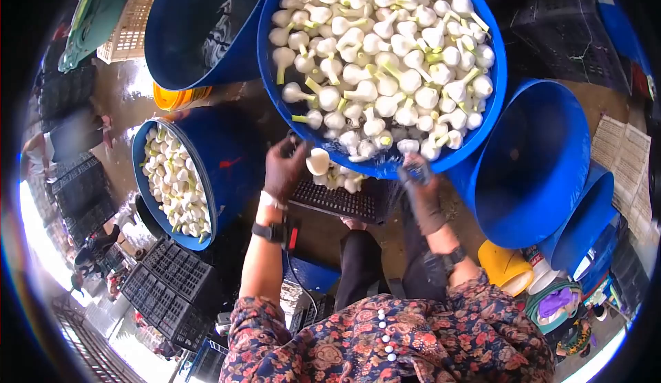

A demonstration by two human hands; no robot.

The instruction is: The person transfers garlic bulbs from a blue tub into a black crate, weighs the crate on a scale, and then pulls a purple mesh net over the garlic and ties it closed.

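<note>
Blue tubs, five counted. Landmark: large tub, tilted toward the person, heaped with peeled garlic bulbs, too many to count.
- Left of it: one tub on its side, part-filled with garlic; above that, one tub without garlic.
- Right of it: two nested tubs, nothing visible inside.
- Below its rim: one black crate holding a few bulbs.
Hands, two: left hand, fingers closed on one garlic bulb; right hand, fingers gripping a small dark object, kind unclear.

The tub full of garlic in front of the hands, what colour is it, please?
Blue tub, seen in the head view.
</note>
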